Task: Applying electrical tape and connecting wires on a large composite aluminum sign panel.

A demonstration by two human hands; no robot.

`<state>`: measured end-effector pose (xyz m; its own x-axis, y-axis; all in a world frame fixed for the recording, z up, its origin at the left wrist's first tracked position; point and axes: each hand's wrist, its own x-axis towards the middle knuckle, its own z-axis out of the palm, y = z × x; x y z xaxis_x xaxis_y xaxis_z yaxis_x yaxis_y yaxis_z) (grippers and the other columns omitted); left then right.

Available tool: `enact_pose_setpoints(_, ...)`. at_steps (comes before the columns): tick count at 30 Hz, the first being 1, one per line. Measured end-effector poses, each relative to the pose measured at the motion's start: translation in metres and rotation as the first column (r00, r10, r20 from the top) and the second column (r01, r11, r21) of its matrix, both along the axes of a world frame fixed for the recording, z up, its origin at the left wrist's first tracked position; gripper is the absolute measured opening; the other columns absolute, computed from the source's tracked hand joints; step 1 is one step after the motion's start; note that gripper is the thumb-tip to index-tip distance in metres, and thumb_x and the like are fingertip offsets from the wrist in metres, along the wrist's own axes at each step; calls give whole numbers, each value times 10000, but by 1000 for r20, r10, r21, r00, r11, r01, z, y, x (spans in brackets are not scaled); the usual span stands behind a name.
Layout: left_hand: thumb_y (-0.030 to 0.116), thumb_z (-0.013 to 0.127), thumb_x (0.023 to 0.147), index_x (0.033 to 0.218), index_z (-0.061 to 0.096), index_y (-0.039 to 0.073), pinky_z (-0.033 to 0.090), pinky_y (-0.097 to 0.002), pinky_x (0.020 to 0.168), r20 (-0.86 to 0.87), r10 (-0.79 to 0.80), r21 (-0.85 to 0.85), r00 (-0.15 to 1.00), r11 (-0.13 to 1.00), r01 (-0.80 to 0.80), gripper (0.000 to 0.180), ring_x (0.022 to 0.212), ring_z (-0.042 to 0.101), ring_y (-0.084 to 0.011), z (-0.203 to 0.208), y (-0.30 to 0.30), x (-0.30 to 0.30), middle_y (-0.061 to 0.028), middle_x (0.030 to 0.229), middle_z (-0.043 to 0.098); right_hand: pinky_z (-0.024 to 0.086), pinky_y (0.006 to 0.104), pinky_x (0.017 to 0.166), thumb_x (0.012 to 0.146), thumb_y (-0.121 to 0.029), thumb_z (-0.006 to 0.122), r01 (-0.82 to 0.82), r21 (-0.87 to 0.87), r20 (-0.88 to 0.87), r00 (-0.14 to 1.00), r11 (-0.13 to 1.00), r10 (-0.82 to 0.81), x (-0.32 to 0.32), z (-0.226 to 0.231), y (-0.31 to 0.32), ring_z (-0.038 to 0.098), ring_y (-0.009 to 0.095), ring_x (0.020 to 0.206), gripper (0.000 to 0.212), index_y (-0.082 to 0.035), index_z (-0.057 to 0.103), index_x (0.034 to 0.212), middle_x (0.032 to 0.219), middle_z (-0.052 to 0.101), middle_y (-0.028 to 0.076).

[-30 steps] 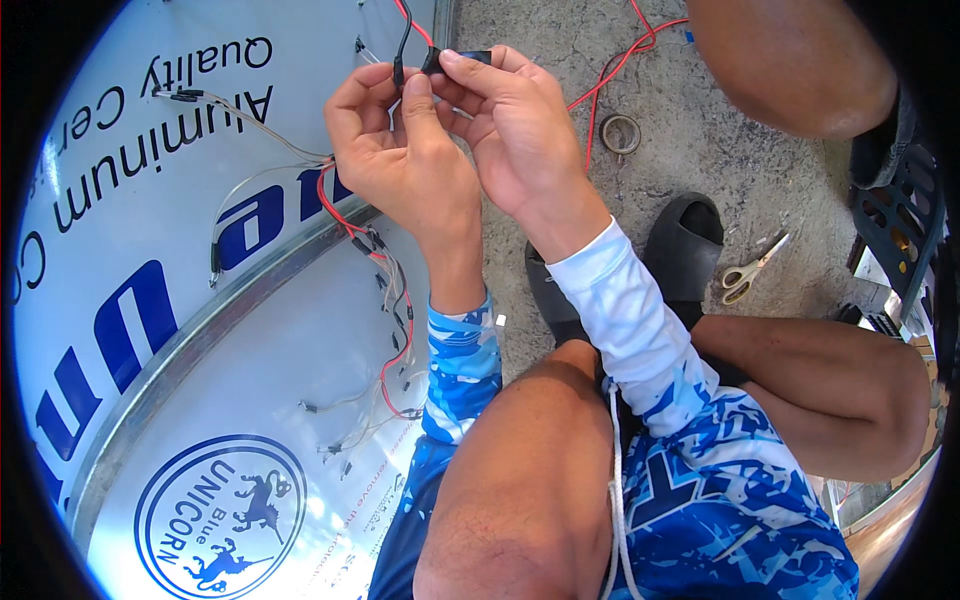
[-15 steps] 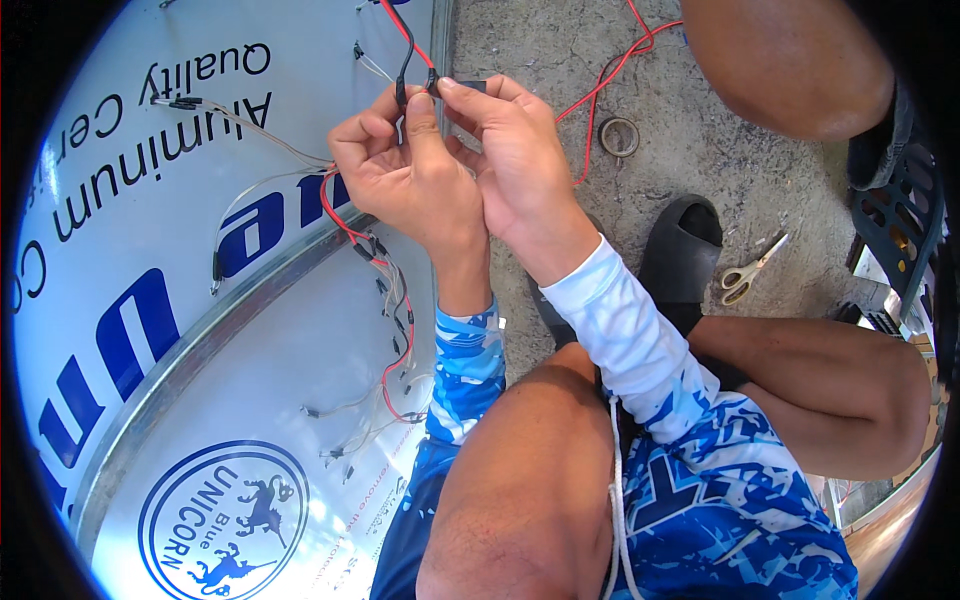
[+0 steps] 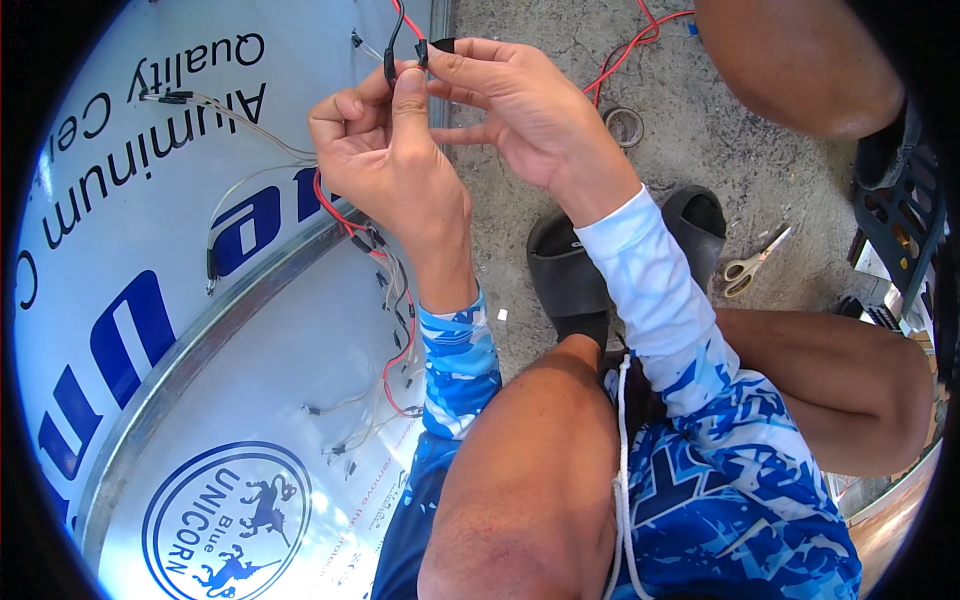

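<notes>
My left hand (image 3: 405, 170) pinches a red wire (image 3: 408, 18) and a black wire (image 3: 391, 62) between thumb and fingers near the top of the view. On the red wire sits a small wrap of black electrical tape (image 3: 421, 50). A short tape end (image 3: 442, 45) sticks out beside it, with the thumb and forefinger of my right hand (image 3: 545, 120) closed on it. The other right fingers reach toward my left palm. Red and grey wires (image 3: 335, 205) with dark sleeved joints run down from beside my left hand.
White panels with blue lettering fill the left, divided by a metal rim (image 3: 200, 335). A tape roll (image 3: 624, 127), scissors (image 3: 755, 264) and a red wire (image 3: 640, 48) lie on the concrete. A black slipper (image 3: 570, 270) is on my foot; another person's knee (image 3: 800, 60) is at upper right.
Both hands have moved up a little. My right hand has drawn away from the left, its wrist now farther right, with its fingertips still at the tape.
</notes>
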<state>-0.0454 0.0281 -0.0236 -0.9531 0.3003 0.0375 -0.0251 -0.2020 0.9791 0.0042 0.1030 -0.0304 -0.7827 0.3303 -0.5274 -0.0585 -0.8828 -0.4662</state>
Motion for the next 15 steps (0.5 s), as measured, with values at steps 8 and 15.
enact_pose_setpoints(8, -124, 655, 814, 891, 417, 41, 538, -281, 802, -20, 31, -3, 999, 1000, -31, 300, 862, 671, -200, -2, 6, 1, -194, 899, 671, 497, 241, 729, 900, -167, 661, 32, 687, 374, 841, 726, -390, -11, 12, -9, 597, 100, 814, 191, 3, 625, 979, 874, 639, 38)
enact_pose_setpoints(15, -111, 667, 811, 895, 406, 36, 561, -299, 807, -74, 16, -31, 997, 999, -18, 311, 857, 677, -208, -6, 6, 1, -208, 897, 674, 465, 227, 601, 860, -209, 683, 250, 495, 116, 930, 832, -348, -2, 7, -19, 578, 86, 624, 274, 64, 693, 847, 707, 674, 64)
